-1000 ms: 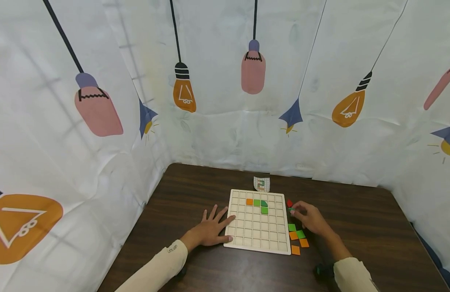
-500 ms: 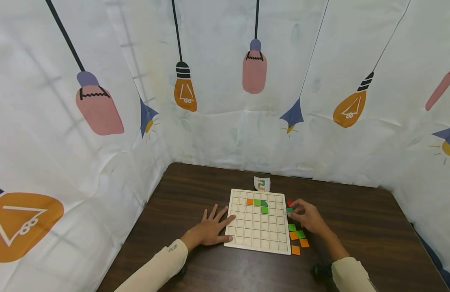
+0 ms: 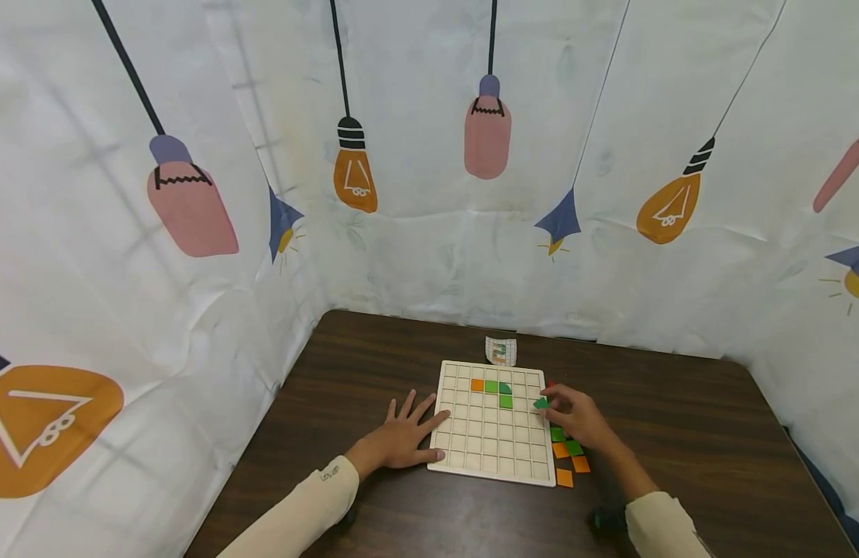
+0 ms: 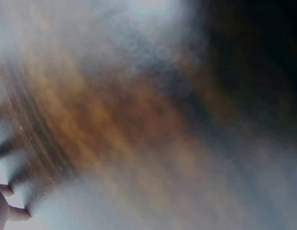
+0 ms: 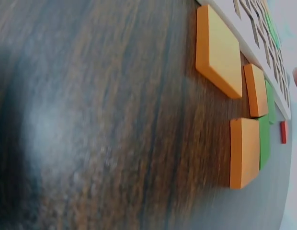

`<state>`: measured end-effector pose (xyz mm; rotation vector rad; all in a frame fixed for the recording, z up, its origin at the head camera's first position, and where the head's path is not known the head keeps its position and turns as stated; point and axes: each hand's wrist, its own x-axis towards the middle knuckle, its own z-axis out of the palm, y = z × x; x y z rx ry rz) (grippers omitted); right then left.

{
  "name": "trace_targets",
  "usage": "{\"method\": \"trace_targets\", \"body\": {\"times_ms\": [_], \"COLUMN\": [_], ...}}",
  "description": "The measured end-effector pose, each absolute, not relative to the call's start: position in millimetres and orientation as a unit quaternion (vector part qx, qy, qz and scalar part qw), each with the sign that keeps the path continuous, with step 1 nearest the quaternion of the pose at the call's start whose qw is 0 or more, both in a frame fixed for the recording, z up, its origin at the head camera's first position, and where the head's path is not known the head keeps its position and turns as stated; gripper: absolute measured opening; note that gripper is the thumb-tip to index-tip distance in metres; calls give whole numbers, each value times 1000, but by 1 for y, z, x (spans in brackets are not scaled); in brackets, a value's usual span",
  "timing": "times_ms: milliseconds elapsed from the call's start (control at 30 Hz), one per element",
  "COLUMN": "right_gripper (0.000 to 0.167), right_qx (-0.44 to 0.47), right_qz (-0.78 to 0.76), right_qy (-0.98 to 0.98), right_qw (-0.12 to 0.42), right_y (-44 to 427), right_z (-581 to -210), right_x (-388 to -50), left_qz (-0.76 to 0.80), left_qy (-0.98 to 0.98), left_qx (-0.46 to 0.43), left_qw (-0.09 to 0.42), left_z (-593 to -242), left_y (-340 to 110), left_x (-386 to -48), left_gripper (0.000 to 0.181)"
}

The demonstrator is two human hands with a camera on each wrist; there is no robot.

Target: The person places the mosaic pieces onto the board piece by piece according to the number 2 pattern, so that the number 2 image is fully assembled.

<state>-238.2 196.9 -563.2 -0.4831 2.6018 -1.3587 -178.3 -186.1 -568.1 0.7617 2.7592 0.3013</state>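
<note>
A white grid board (image 3: 471, 446) lies on the dark wooden table. In its upper rows sit an orange square tile (image 3: 477, 385), two green square tiles (image 3: 506, 401) and a dark green rounded tile (image 3: 505, 388). My left hand (image 3: 397, 443) rests with spread fingers at the board's left edge, index finger and thumb over the rim. Between thumb and fingers my right hand (image 3: 575, 415) pinches a dark green tile (image 3: 541, 403) above the board's right edge. Its exact shape is partly hidden by the fingertips.
Right of the board lie loose orange tiles (image 5: 220, 50) and green tiles (image 5: 264, 141). A red tile (image 5: 283, 132) lies farther along, mostly covered by the right hand in the head view. A small printed paper card (image 3: 501, 352) is behind the board. A patterned white curtain (image 3: 429, 263) surrounds the table.
My right hand has lifted the dark green tile from beside the board and moved it left, over the right edge. The left hand has stayed in place.
</note>
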Motion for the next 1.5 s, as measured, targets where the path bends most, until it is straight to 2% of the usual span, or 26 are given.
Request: {"method": "trace_targets", "body": {"times_ms": [233, 567, 1000, 1500], "right_gripper": [25, 28, 29, 25], "right_qx": [-175, -215, -232, -238], "right_qz": [-472, -475, -479, -435], "right_qy": [859, 849, 837, 856], "right_qw": [93, 89, 128, 145], "right_y": [192, 181, 160, 146], "right_z": [-564, -570, -576, -577], "right_x": [-239, -240, -242, -245], "left_qz": [101, 99, 102, 107], "left_qy": [951, 952, 951, 950], "left_qx": [262, 260, 261, 261], "left_qw": [130, 132, 130, 134], "left_z": [-568, -567, -568, -565], "left_y": [-186, -185, -186, -185], "left_x": [-179, -179, -177, -177], "left_gripper": [78, 77, 77, 76]}}
